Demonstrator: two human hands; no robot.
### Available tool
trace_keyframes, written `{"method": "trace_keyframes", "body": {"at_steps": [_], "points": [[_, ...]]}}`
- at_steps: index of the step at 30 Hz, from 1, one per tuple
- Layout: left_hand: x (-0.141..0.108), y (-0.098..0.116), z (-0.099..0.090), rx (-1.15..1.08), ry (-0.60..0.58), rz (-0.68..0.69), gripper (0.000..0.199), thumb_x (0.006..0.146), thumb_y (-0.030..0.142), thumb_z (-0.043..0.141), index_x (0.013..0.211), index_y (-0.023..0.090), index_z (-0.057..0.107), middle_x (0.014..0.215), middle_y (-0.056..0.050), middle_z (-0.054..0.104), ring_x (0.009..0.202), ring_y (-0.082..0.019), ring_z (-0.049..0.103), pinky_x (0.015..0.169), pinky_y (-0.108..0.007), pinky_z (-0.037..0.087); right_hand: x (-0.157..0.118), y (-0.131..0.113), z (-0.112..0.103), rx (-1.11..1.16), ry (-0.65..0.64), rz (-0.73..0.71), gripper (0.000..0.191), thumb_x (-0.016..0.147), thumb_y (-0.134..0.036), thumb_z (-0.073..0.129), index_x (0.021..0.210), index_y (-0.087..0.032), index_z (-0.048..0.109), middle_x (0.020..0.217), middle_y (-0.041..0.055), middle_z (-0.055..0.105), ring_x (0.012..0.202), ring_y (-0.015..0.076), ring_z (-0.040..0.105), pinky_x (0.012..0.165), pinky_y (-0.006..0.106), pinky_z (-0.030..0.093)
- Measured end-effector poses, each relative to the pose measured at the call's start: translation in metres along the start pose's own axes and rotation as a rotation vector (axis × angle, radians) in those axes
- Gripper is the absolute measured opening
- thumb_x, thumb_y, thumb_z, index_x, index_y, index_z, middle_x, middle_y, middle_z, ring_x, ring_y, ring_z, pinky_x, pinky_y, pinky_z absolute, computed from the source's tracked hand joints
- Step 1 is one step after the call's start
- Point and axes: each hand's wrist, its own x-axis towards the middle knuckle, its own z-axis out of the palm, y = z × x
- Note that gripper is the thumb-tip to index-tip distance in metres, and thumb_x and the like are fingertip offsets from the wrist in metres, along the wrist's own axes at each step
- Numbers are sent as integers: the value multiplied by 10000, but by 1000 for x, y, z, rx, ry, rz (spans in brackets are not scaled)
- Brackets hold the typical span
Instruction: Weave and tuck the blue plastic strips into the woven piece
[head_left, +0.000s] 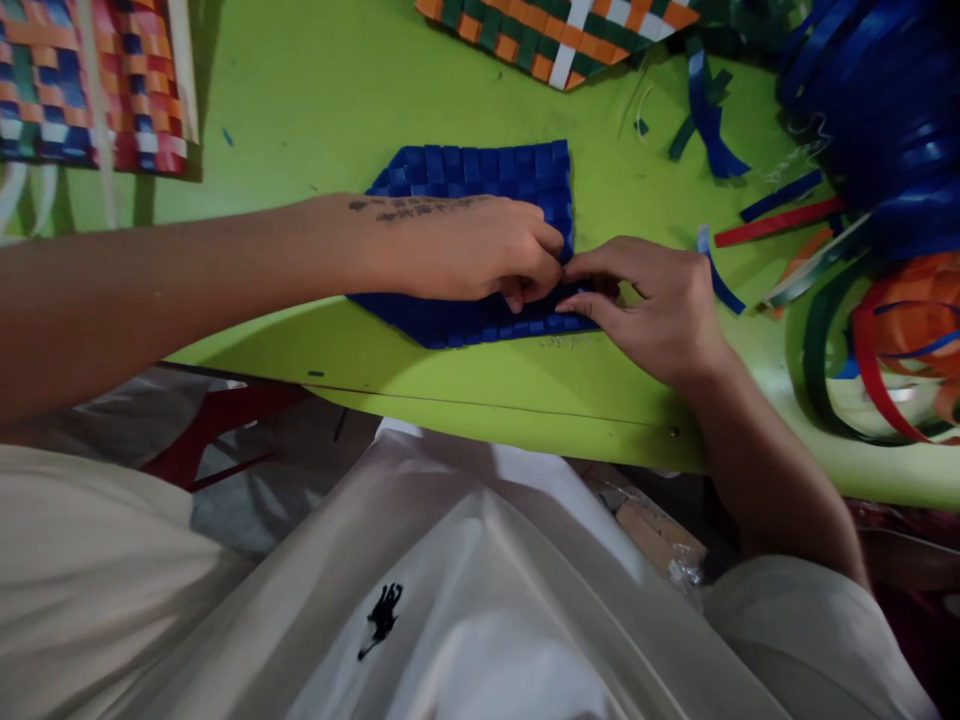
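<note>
A blue woven piece (480,170) with angled left corners lies flat on the green table (300,120). My left hand (517,255) rests across its middle, fingers curled down near its right edge. From the right, my right hand (645,300) meets that same edge, thumb and forefinger close together on the blue weave. The two hands nearly touch at the fingertips. Whatever strip lies between the fingers is too small to make out.
Multicoloured woven pieces lie at the upper left (142,90) and top centre (555,35). Cut strips (712,120) are scattered on the right, beside a large blue bundle (877,110) and an orange roll (919,315). The table's front edge runs just below the hands.
</note>
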Motion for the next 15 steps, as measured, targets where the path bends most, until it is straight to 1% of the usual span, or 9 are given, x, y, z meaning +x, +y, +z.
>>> {"method": "trace_keyframes", "body": {"at_steps": [2, 3, 5, 6, 8, 11, 13, 15], "points": [[-3, 1, -1, -13, 3, -17, 250, 1022, 52, 641, 1044, 162, 865, 1068, -105, 769, 1030, -243, 660, 896, -329, 479, 1, -5, -3, 5, -31, 106, 117, 981, -321, 904, 1087, -360, 874, 1007, 6, 864, 829, 248, 751, 824, 429, 621], [-4, 2, -2, -32, 6, -32, 274, 1016, 30, 636, 1073, 163, 869, 1094, -102, 781, 1046, -238, 680, 894, -314, 489, 1, -7, -5, 1, -50, 144, 99, 980, -355, 905, 1074, -367, 876, 1007, 8, 862, 834, 257, 752, 830, 445, 623], [-7, 2, -3, -59, 19, -56, 327, 997, -3, 632, 1127, 173, 875, 1122, -84, 797, 1071, -225, 720, 889, -286, 504, 2, -10, -10, -13, -77, 181, 25, 998, -406, 879, 1011, -385, 881, 1027, 16, 865, 910, 298, 780, 877, 493, 635], [-7, 2, -4, -62, 28, -57, 338, 996, -1, 639, 1145, 182, 881, 1126, -75, 803, 1078, -224, 733, 889, -283, 505, 3, -12, -12, -18, -88, 193, 40, 1010, -416, 861, 982, -397, 883, 1041, 18, 869, 954, 320, 791, 902, 518, 637], [-7, 2, -4, -47, 40, -40, 305, 1033, 54, 666, 1165, 204, 896, 1131, -68, 816, 1085, -234, 745, 899, -295, 497, 3, -13, -15, -13, -92, 198, 93, 1024, -398, 839, 941, -409, 880, 1052, 18, 878, 1005, 344, 800, 937, 550, 633], [-4, 2, -3, 18, 37, -5, 247, 1087, 156, 687, 1190, 211, 904, 1168, -85, 830, 1064, -256, 743, 904, -324, 479, 3, -13, -15, 2, -69, 178, 91, 993, -307, 863, 944, -383, 871, 1024, 16, 883, 920, 317, 786, 899, 527, 622], [-1, 3, -3, 38, 23, 11, 288, 1086, 115, 649, 1213, 195, 894, 1203, -100, 827, 1042, -248, 742, 888, -324, 481, 2, -12, -13, -4, -50, 203, 129, 951, -264, 897, 1014, -369, 860, 1019, 16, 880, 863, 295, 761, 852, 500, 613], [2, 5, -4, 19, 18, 21, 357, 1061, 37, 591, 1218, 175, 881, 1212, -107, 819, 989, -219, 736, 851, -311, 490, 1, -12, -12, -10, -32, 248, 195, 924, -279, 925, 1073, -367, 836, 1026, 20, 875, 874, 298, 749, 841, 492, 610]]}}
